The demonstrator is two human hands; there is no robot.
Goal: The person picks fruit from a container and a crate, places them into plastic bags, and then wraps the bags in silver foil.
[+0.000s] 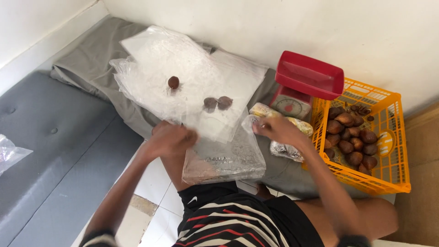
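Looking down from your head, you see both hands at the centre of the frame, working on a stack of clear plastic bags (183, 77) spread over a grey cloth (91, 64). Your left hand (171, 137) is curled closed on the near edge of the top sheets. Your right hand (279, 130), right of centre, has its fingers pinched together on a small clear bag (254, 122); what that bag contains cannot be told.

Three brown scaly fruits lie loose on the plastic: one fruit (173, 82) alone at upper centre, and a pair of fruits (217, 103) touching each other nearer your right hand.

A filled plastic packet (224, 158) rests over your knee at lower centre.

The surface is a grey padded mattress (55, 160) filling the left side, set against a white wall (274, 27) along the top. White floor tiles (155, 183) show between the mattress and your legs.

At the right, a red kitchen scale (304, 84) stands just beside an orange plastic crate (384, 137) holding more brown fruits.
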